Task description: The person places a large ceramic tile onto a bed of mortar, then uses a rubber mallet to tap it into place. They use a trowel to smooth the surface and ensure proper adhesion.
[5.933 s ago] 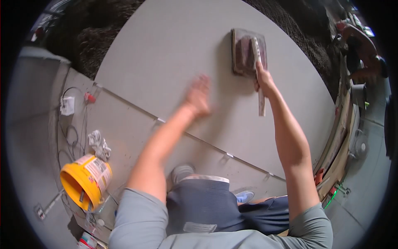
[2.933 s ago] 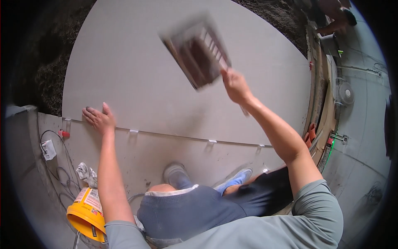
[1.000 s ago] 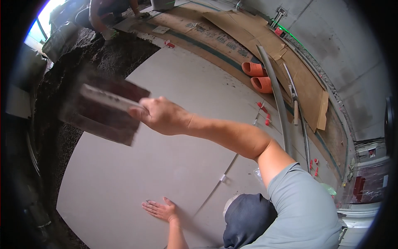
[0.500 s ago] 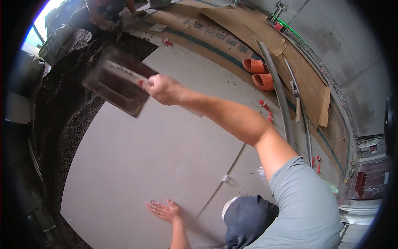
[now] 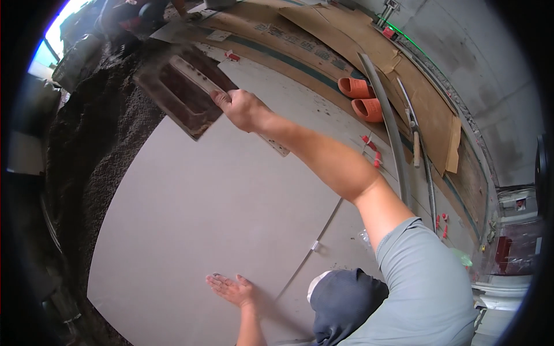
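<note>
My right hand (image 5: 247, 109), arm stretched far out, is closed around the long, holed handle of a tile tamper (image 5: 156, 79), a wide brown rectangular board. The tamper is over the far corner of a large pale grey tile (image 5: 190, 213), partly above the dark mortar bed beyond it; whether it touches the tile I cannot tell. My left hand (image 5: 232, 290) is near the front of the same tile, palm down with fingers spread and nothing in it. A white spacer clip (image 5: 315, 246) sits in the joint to the right.
Dark crumbly mortar (image 5: 109, 138) borders the tile's left side. Orange slippers (image 5: 367, 109), a long metal straightedge (image 5: 388, 124) and a wooden-handled hammer (image 5: 416, 147) lie to the right beside cardboard (image 5: 346, 40). Red levelling wedges (image 5: 372, 151) dot the tile edges. Another person (image 5: 130, 20) crouches far left.
The tamper has shifted away from me and slightly right, and looks less blurred. My left hand stays in almost the same place. The person at the far left has moved partly out of view.
</note>
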The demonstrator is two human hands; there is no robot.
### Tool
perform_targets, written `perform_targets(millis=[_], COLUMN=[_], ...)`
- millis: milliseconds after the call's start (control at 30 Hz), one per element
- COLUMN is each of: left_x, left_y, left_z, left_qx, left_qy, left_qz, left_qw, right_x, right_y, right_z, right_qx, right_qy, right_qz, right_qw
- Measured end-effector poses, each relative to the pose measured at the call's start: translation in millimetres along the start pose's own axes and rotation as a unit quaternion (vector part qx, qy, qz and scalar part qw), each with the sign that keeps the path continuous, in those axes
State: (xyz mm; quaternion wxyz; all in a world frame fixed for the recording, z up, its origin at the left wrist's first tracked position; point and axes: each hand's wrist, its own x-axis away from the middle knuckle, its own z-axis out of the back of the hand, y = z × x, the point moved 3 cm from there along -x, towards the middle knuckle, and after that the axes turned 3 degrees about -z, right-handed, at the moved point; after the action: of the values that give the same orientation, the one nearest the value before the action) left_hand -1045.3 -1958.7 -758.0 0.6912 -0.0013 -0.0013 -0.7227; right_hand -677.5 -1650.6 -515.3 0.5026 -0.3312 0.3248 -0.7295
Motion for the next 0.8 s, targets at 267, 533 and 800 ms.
perform_targets(millis=[267,533,800], left_x=[-9,2,6], left_y=[36,0,16], left_z=[-6,-19,-22], left_qx=[0.036,-0.047,-0.007], left_qy=[-0.025,0.062,0.031], left_qz=[-0.022,-0.029,-0.041], left_qw=[0.999,0.997,0.999], right_x=[26,145,174], right_y=[173,82,208], right_z=[-34,34,29], right_qx=[0.080,0.090,-0.011], right_qy=[-0.041,0.051,-0.133], right_qz=[-0.198,0.020,-0.330], right_qw=[0.976,0.994,0.935])
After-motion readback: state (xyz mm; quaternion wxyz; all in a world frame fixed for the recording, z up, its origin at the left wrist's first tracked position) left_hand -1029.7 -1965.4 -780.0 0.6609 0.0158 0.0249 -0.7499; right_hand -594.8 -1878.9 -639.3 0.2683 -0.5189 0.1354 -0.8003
